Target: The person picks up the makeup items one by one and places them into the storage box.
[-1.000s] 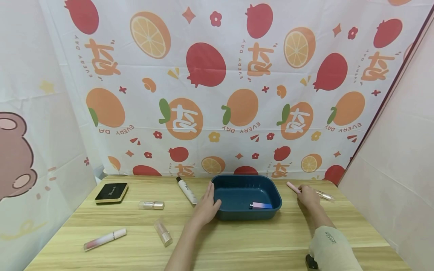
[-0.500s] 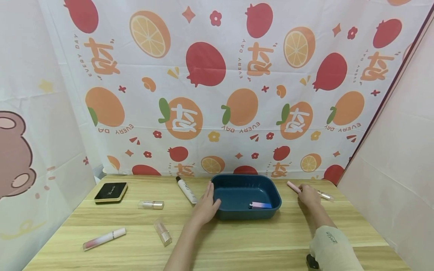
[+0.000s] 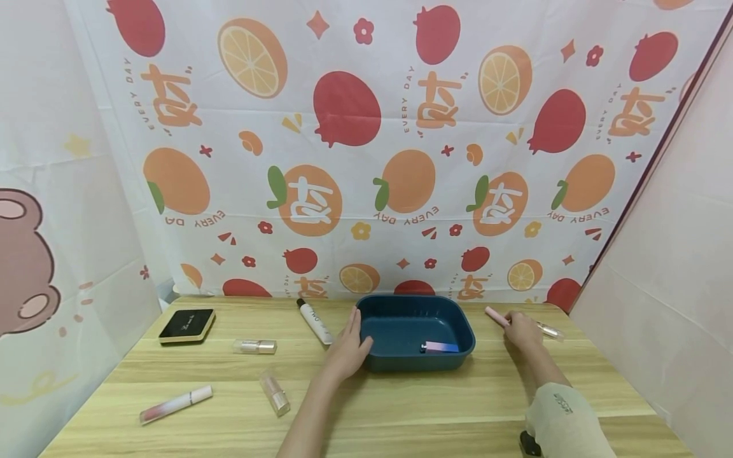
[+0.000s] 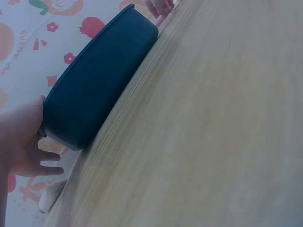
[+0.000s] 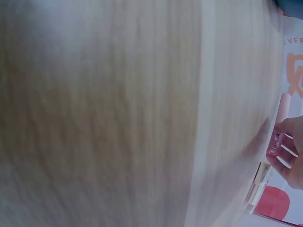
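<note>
Left hand (image 3: pixel 345 350): centre of the head view, fingers extended, laid against the left end of a dark blue bin (image 3: pixel 415 364). Not curled round it. The left wrist view adds two fingers standing apart below the bin's end, and the plain outer side wall.

Right hand (image 3: pixel 522 329): right of the head view, over a pink tube (image 3: pixel 495 316). Head view gives only the back of the hand and the tube's pink end, pointing to the upper left. Right wrist view, right edge of frame, supplies the grip: thumb and fingers pinching the tube, with its clear, pinkish other end visible. Whether the tube touches the table (image 3: pixel 435 413) cannot be told.

Bin contents, head view only: one pink-and-blue tube (image 3: pixel 441 347), lying at the lower right of the floor.

Beside the right hand: a clear tube with gold band (image 3: pixel 551 331), partly covered in the head view; its gold part plainer at the lower right of the right wrist view.

Left half of the head view: white tube, black cap (image 3: pixel 316 324), near the bin, its pale end alone showing at the lower left of the left wrist view; black compact with gold edge (image 3: pixel 188 326), farthest left at the rear; two clear-and-gold lipsticks (image 3: pixel 254 346); one red-to-white gloss tube (image 3: pixel 176 404), lower left.

Backdrop: fruit-printed cloth (image 3: pixel 355 191).
</note>
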A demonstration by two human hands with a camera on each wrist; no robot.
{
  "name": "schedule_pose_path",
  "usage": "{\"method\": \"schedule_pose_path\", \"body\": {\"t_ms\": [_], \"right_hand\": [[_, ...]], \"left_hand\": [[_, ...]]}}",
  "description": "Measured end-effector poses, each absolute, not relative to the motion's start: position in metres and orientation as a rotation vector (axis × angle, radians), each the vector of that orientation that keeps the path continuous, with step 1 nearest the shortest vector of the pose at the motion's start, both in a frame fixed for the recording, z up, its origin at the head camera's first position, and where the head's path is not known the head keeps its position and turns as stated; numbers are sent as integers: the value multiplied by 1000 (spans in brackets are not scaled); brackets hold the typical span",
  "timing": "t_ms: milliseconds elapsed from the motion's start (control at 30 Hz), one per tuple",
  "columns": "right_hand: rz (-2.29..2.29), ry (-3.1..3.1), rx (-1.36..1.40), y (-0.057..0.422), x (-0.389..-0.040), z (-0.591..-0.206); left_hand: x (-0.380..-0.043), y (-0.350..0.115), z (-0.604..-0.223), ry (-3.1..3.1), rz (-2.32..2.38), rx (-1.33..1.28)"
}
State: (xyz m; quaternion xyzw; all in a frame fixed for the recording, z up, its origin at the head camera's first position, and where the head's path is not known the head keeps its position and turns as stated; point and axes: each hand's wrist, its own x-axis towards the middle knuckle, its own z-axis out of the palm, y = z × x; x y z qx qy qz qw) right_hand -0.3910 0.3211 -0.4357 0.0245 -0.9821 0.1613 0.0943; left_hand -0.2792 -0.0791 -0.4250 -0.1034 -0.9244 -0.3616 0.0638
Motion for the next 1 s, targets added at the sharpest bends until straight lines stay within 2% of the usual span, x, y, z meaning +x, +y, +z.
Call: {"method": "schedule_pose_path", "body": {"t_ms": [1000], "right_hand": [[461, -2882, 140, 316, -391, -433]], "left_hand": [[-280, -80, -428, -2784, -1100, -312]]}}
